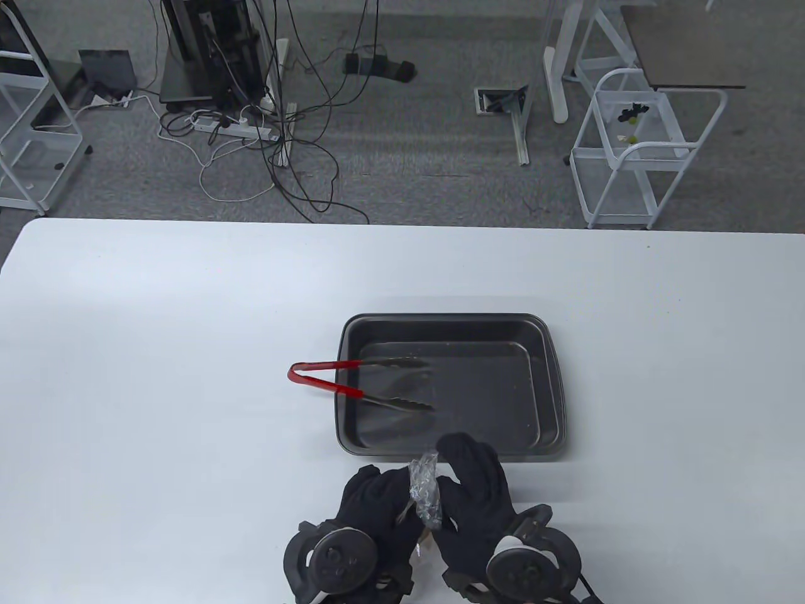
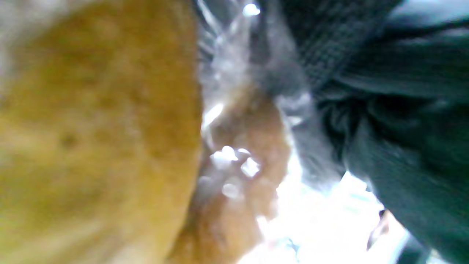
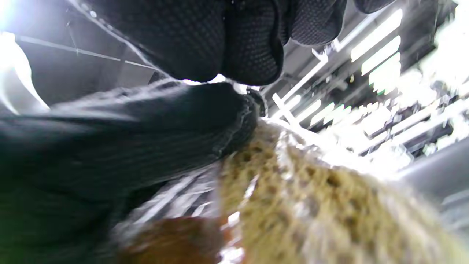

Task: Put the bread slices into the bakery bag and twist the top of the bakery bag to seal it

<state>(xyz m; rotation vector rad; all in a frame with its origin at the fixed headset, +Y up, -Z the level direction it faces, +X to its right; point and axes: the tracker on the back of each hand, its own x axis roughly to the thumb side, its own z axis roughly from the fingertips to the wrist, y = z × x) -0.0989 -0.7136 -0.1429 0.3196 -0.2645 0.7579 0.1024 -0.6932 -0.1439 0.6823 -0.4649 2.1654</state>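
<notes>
At the table's front edge both gloved hands hold the clear bakery bag point(image 1: 425, 491) between them, its gathered, crinkled top sticking up. My left hand point(image 1: 380, 503) grips the bag's neck from the left and my right hand point(image 1: 468, 487) curls round it from the right. The bag's body is hidden under the hands in the table view. Close up in the left wrist view, golden-brown bread slices point(image 2: 95, 139) press against the plastic point(image 2: 234, 73). The right wrist view shows a porous bread slice point(image 3: 311, 205) inside the bag below my gloved fingers point(image 3: 253, 44).
A dark baking tray point(image 1: 553, 377) stands just beyond the hands. Red-handled tongs point(image 1: 358, 384) lie across its left rim, tips inside the tray. White table surface spreads left and right. A white cart point(image 1: 641, 145) and cables sit on the floor beyond the table.
</notes>
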